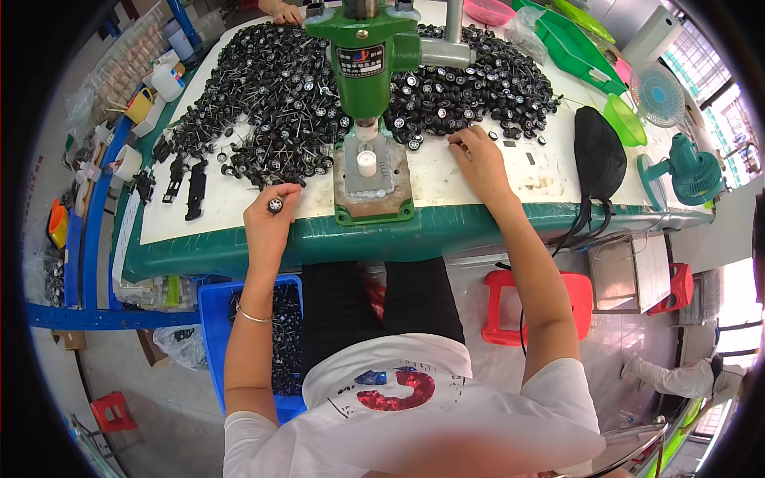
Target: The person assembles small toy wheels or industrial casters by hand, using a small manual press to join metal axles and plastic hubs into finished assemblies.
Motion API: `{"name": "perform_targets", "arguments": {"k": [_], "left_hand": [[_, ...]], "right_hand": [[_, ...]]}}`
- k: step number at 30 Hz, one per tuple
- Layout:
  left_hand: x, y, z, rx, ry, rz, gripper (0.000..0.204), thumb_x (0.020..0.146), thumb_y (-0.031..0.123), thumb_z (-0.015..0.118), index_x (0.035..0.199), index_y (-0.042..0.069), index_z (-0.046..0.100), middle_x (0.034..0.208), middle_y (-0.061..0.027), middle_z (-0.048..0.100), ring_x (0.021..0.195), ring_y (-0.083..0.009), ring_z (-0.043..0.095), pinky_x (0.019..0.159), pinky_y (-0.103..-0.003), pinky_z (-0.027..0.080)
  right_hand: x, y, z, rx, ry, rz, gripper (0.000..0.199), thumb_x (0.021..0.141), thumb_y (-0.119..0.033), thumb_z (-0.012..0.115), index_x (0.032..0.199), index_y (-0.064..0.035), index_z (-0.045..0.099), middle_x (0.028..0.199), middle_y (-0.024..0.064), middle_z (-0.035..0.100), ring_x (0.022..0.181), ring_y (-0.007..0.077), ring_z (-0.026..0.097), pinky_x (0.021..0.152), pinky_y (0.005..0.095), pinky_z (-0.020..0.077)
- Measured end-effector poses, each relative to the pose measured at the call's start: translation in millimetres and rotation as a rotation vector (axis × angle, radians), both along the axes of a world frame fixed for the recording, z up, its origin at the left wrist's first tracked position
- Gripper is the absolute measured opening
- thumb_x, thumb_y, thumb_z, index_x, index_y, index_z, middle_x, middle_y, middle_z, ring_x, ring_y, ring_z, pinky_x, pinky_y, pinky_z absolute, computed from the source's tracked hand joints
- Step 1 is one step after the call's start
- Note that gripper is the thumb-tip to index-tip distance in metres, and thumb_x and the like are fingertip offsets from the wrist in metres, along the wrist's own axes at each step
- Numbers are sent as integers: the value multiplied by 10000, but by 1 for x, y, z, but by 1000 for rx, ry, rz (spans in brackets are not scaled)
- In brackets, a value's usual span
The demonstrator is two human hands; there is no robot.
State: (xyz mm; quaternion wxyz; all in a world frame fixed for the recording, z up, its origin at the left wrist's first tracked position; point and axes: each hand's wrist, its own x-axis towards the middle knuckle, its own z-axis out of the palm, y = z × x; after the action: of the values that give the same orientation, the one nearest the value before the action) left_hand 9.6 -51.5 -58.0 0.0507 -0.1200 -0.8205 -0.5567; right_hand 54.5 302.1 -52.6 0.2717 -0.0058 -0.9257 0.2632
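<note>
My left hand (pixel 269 219) is closed, its fingers pinching a small black toy wheel (pixel 275 205) with a silver hub, just left of the press base. Whether an axle is attached to that wheel is hidden by the fingers. On the table right of the press, my right hand (pixel 480 166) has its fingertips drawn together near the pile's front edge; what they hold, if anything, I cannot make out. Between the hands stands a green hand press (pixel 362 80), its ram above a white round fixture (pixel 366 163) on a metal plate (pixel 351 185).
A large pile of black wheels and axles (pixel 279 95) covers the table's far side. Black chassis pieces (pixel 195 191) lie at left, a black bag (pixel 599 151) and green fan (pixel 689 171) at right. Below is a blue crate (pixel 213 334). Another person's hand (pixel 283 12) rests beyond the pile.
</note>
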Motion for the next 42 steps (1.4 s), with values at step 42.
{"name": "perform_targets", "arguments": {"k": [42], "left_hand": [[-12, 89, 55, 472, -108, -328, 117, 782, 84, 708, 854, -5, 686, 766, 8, 615, 698, -57, 516, 654, -216, 404]], "right_hand": [[-85, -32, 248, -1125, 287, 468, 227, 935, -174, 481, 974, 22, 590, 912, 115, 634, 798, 186, 597, 719, 286, 488]]}}
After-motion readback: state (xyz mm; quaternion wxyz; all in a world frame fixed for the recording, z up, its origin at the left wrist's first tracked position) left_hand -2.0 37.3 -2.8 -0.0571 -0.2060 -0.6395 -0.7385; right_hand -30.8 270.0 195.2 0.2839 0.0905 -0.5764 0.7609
